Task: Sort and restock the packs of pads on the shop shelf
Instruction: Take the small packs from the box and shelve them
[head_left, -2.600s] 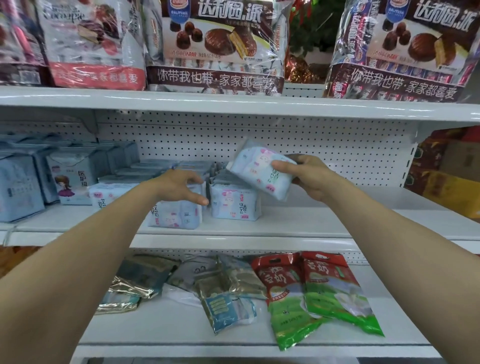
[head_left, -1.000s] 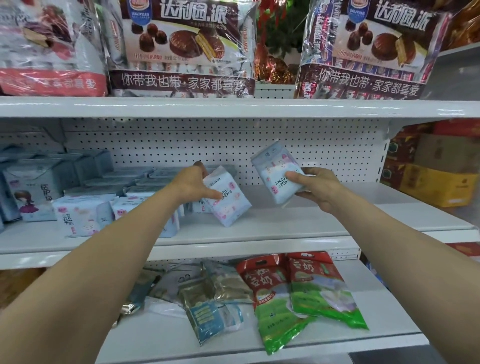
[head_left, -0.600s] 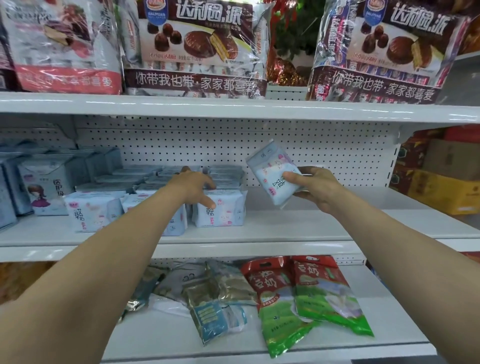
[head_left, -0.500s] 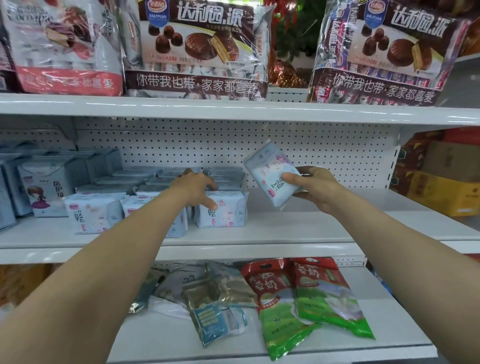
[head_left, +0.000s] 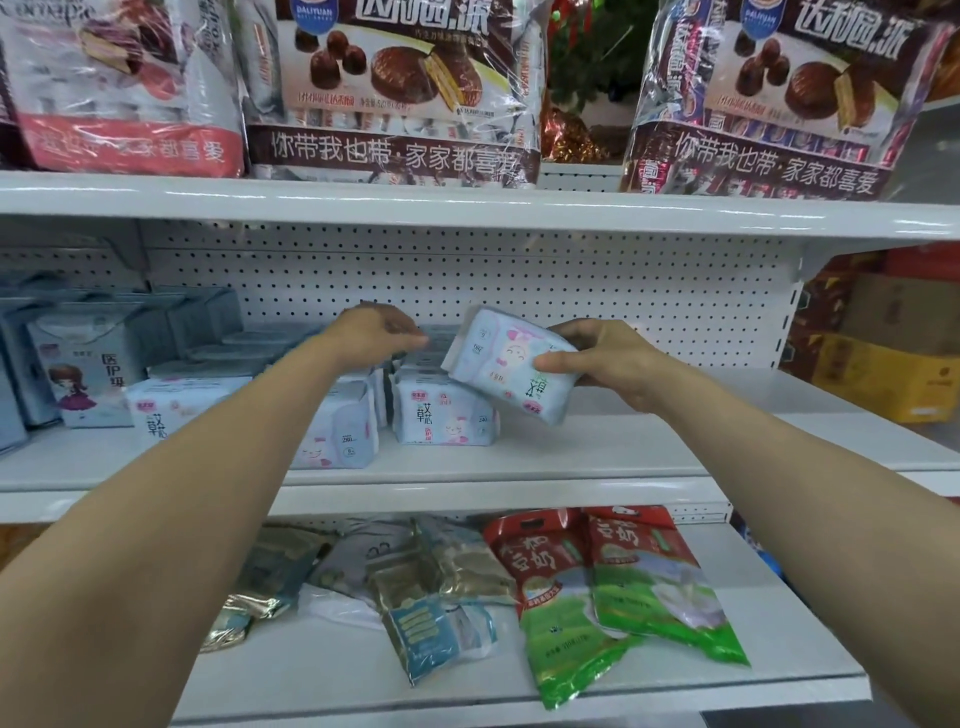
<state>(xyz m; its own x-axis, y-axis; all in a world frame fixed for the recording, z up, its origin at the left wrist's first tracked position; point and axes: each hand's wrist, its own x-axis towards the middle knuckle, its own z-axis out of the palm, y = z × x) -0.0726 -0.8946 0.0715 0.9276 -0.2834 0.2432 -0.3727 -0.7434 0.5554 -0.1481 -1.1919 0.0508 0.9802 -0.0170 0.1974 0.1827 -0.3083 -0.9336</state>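
White pegboard (head_left: 571, 291) backs the middle shelf (head_left: 649, 457) where the work goes on.

The right hand (head_left: 613, 364) grips a pack (head_left: 511, 371) by its right end, thumb on the printed face and fingers behind. It is tilted, left corner high, just above the shelf. Its lower edge sits over the top right corner of the front pack (head_left: 444, 415); whether the two touch I cannot tell. The left hand (head_left: 379, 335) hovers over the packs behind that one, blurred, fingers loosely bent and holding nothing I can see.

Left of the front pack stands a second pack (head_left: 337, 431), then a third (head_left: 156, 410), with more lined up behind them. Blue boxes (head_left: 88, 364) fill the far left. Right of the front pack the shelf is bare board.

Above are big pie bags (head_left: 395, 88); on the shelf below lie red-and-green bags (head_left: 566, 597) and loose foil packets (head_left: 457, 566). Cartons (head_left: 883, 374) stand off to the right.

The step in hand looks like placing: a pack is carried and about to join the row. The next move calls for turning it upright, face forward, and setting it down beside or behind the front pack. The left hand may need to steady the row so nothing tips.
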